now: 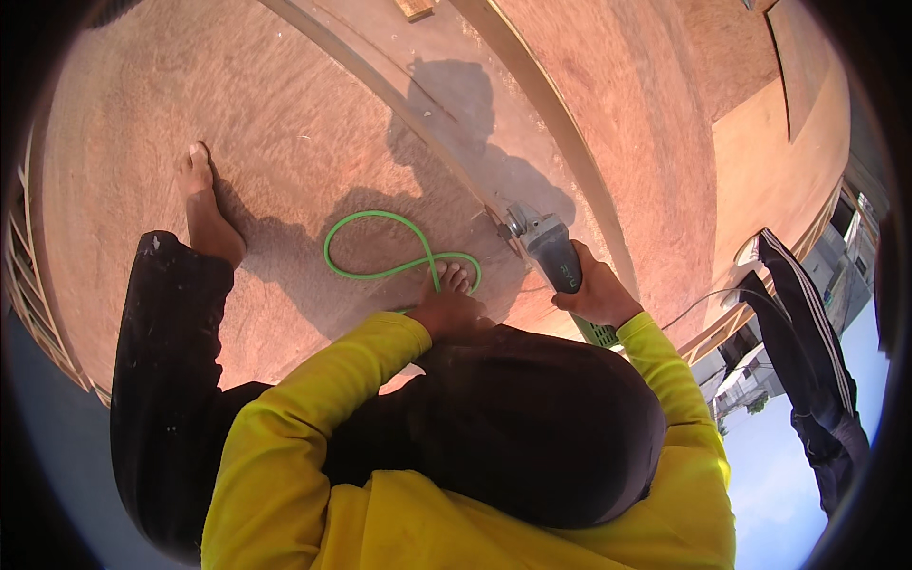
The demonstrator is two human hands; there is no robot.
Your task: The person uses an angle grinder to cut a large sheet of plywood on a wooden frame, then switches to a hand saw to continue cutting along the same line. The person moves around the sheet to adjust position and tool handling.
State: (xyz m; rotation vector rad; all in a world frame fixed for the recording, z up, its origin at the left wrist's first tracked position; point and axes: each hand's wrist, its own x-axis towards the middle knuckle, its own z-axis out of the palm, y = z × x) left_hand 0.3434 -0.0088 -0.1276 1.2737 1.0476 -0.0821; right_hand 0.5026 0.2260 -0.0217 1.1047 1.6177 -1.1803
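Observation:
My right hand point(600, 290) is wrapped round the body of an angle grinder point(551, 249) with a dark grey front and a green rear. The grinder's head is close to the long edge of a plywood sheet point(275, 123); whether it touches cannot be told. My left hand point(458, 315) is low by my bare foot point(453, 276), in shade and partly behind my knee, so its fingers do not show clearly. A bright green hose or cord point(378, 215) lies looped on the plywood and passes by that foot toward my left hand.
A raised wooden strip point(560, 114) runs along a gap beside the sheet. More plywood panels point(760, 161) lie to the right. A small wood block point(414, 9) is at the top. Another person's dark trousers point(807, 323) show at far right, near a thin cable point(708, 299) and an open edge.

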